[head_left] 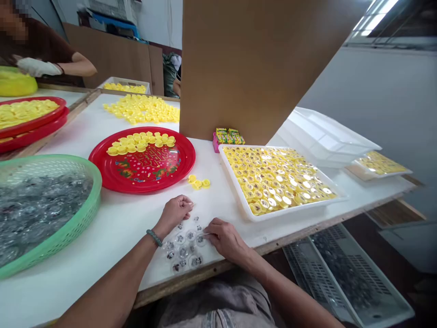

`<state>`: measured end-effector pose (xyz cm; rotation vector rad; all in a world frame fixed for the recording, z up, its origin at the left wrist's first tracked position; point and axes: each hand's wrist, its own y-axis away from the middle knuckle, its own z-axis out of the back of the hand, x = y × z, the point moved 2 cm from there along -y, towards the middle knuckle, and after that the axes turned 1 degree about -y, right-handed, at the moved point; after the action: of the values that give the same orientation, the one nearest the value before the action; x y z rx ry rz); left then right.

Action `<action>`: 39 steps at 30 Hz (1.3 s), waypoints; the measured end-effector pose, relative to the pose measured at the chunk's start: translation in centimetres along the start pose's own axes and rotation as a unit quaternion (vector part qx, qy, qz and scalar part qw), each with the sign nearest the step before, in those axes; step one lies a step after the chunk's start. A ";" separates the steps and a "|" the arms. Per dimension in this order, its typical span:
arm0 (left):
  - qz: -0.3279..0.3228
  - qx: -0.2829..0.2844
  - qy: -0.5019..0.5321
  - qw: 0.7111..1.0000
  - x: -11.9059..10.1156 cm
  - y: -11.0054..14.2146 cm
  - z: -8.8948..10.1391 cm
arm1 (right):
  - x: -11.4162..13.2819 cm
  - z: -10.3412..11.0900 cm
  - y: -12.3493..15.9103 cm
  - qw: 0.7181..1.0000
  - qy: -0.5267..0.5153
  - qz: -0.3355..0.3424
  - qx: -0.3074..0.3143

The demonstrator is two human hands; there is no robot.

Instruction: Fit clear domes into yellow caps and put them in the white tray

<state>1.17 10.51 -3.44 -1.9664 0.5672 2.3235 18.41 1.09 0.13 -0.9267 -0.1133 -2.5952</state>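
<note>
In front of me, several clear round plastic pieces [183, 251] with dark printed figures lie loosely grouped on the white table. My left hand [175, 212] is just above their far side, thumb and fingers pinched together; something thin and pale shows at the tips, too small to name. At the right edge of the group, my right hand [225, 238] has its fingers drawn together on the rim of a clear plastic disc [200, 239]. A few yellow round caps [198, 182] lie beyond my hands, beside a red tray [143, 182] with a row of similar caps.
A white tray [244, 207] of filled yellow caps stands right, near small packets [229, 135] and a cardboard sheet [246, 68]. A green basket [97, 182] of clear pieces stands left. Loose caps [143, 108] lie farther back. A co-worker's gloved hand [39, 67] appears far left.
</note>
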 end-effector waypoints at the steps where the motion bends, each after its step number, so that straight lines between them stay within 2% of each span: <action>1: 0.000 -0.001 0.000 1.000 0.0 0.0 0.0 | -0.1 0.3 -0.8 1.000 -0.003 0.009 -0.011; 4: -0.005 -0.008 -0.001 1.000 0.0 -0.2 0.0 | -0.7 1.8 -4.0 0.996 0.010 0.014 -0.083; 7: -0.019 -0.026 -0.011 0.999 0.1 -0.7 0.0 | -2.1 3.2 -7.9 0.986 0.058 -0.017 -0.155; 10: -0.022 -0.029 -0.015 0.999 0.3 -1.0 -0.1 | -4.1 3.4 -10.9 0.984 0.102 -0.050 -0.141; 12: -0.023 -0.022 -0.018 0.999 0.3 -0.9 -0.1 | -5.1 3.0 -11.6 0.985 0.107 -0.059 -0.121; 15: -0.041 -0.007 -0.029 0.999 0.0 -0.6 -0.1 | -5.0 2.4 -10.4 0.987 0.092 -0.052 -0.123; 19: -0.052 0.004 -0.037 0.998 -0.2 -0.5 -0.1 | -2.6 2.1 -7.0 0.986 0.060 -0.002 -0.157; 21: -0.046 -0.001 -0.035 0.998 -0.1 -0.5 0.0 | -1.3 1.6 -5.7 0.989 0.051 0.042 -0.129; 25: -0.031 -0.006 -0.034 0.999 0.2 -0.7 0.1 | -0.3 -0.1 -4.5 0.991 0.062 0.120 -0.004; 29: -0.022 0.005 -0.043 0.999 0.1 -0.6 0.1 | -1.3 -1.0 -4.7 0.992 0.068 0.099 -0.021; 32: -0.021 0.026 -0.023 0.999 -0.4 -0.4 0.0 | -1.9 -1.2 -4.9 0.996 0.004 0.052 -0.065; 34: -0.016 0.048 0.024 0.998 -0.8 -0.2 -0.2 | -2.2 -1.2 -5.1 0.990 -0.099 -0.017 -0.104; 35: -0.011 0.059 0.050 0.997 -0.9 -0.1 -0.3 | -2.4 -1.2 -5.2 0.976 -0.169 -0.057 -0.121; 37: -0.005 0.072 0.091 0.993 -1.3 0.2 -0.8 | -2.7 -1.3 -5.4 0.930 -0.319 -0.118 -0.140; 39: -0.007 0.073 0.118 0.990 -1.6 0.3 -1.2 | -3.0 -1.3 -5.6 0.880 -0.428 -0.143 -0.149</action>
<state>2.53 10.15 -2.00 -2.1804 0.7120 1.9913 17.64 6.97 -2.42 -2.2692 -0.0841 -2.2608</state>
